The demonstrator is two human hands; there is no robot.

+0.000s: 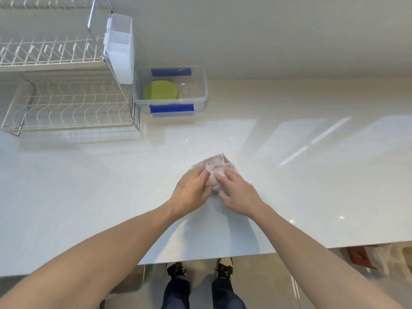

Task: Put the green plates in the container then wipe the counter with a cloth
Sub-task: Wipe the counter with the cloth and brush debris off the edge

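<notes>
1. Green plates (161,90) in the head view already lie stacked inside the clear container (201,85), which stands at the back of the counter (89,186) against the wall, just beside the wire dish rack (66,101). The container's blue clips show on its near and far sides, and no lid is on it. No other green plate shows on the counter or in the rack, so the first half of the task looks finished.

2. Same view, nearer the front edge: a pale pinkish cloth (215,167) lies bunched on the counter, well apart from the container. The left hand (191,190) has its fingers curled onto the cloth's left side, gripping it. The right hand (238,195) rests on the cloth's right side with fingers bent over the fabric, seemingly pinching a fold.

3. Step in hand, as I judge it: gathering or folding the cloth into a pad, the start of wiping.

4. Next move calls for pressing the cloth flat against the counter and sweeping it across the glossy surface, steering clear of the container and the rack's feet.
</notes>
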